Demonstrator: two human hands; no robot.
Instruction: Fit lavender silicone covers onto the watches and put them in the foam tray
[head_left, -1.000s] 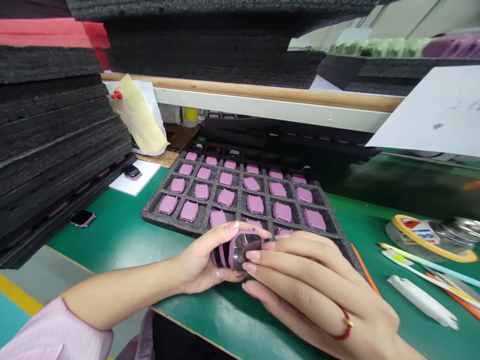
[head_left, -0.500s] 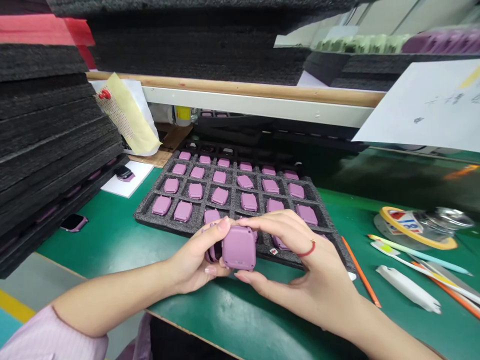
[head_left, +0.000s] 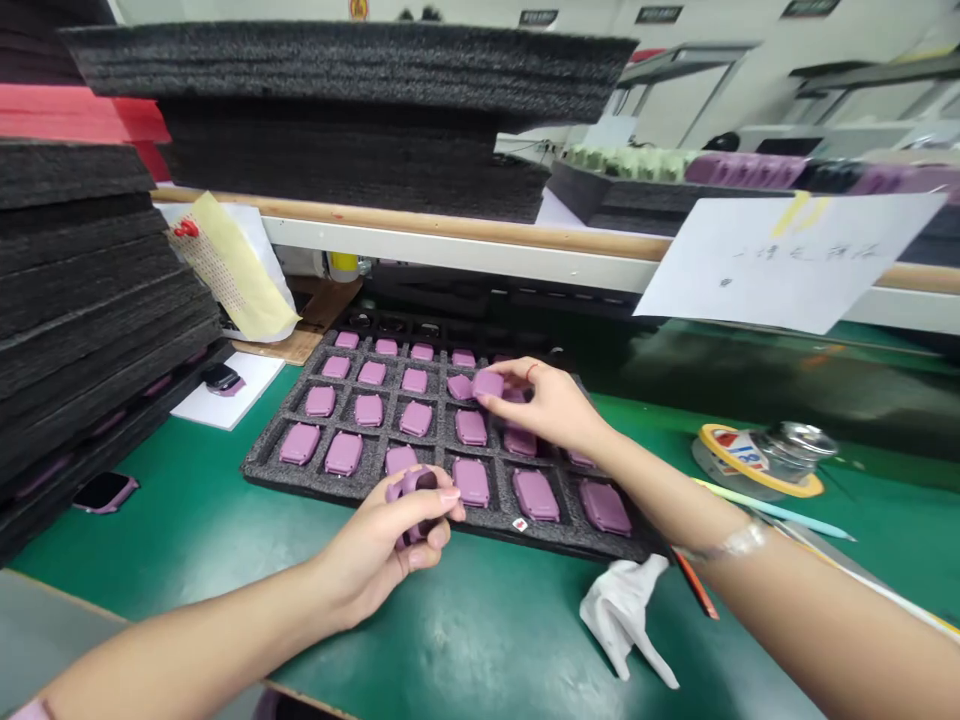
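A black foam tray (head_left: 442,455) with square pockets holds rows of purple smartwatch cases (head_left: 368,410). My right hand (head_left: 551,400) reaches over the tray's right half, thumb and fingers pinching a purple watch case (head_left: 488,385). Beside that one, another purple case (head_left: 460,387) lies tilted in its pocket. At the tray's front edge my left hand (head_left: 397,540) is closed around a purple smartwatch case (head_left: 411,490) with a dark face, partly covered by the fingers. How many pieces are in that hand I cannot tell.
A crumpled white cloth (head_left: 624,608) and an orange pencil (head_left: 697,588) lie at the front right. Behind them stands a glass jar (head_left: 780,455). Stacked black foam trays (head_left: 82,260) rise at the left, near two dark-screened watches. A shelf edge (head_left: 435,240) crosses above the tray.
My right hand has moved away from my left hand, forward over the tray, carrying a purple watch case. My left hand has stayed near the tray's front edge. The view has tilted up.
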